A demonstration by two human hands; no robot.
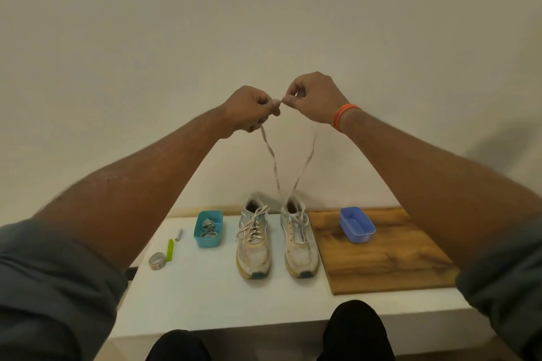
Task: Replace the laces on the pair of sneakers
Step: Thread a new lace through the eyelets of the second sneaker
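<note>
Left hand (249, 110) and right hand (315, 99), raised side by side, each pinch an end of the pale flat lace (271, 155), apparently running down to the right worn white sneaker (299, 239). The left laced sneaker (253, 240) stands at its 9 o'clock on the white table (211, 296); both toes point to 6 o'clock.

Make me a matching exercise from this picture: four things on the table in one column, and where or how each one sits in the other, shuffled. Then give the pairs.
Things
1. teal tub
2. blue tub
3. left sneaker
4. roll of tape

Places or states
A. on the wooden board
B. fully laced
C. beside the green stick
D. holds coiled laces

Pairs: 1-D, 2-A, 3-B, 4-C
</note>
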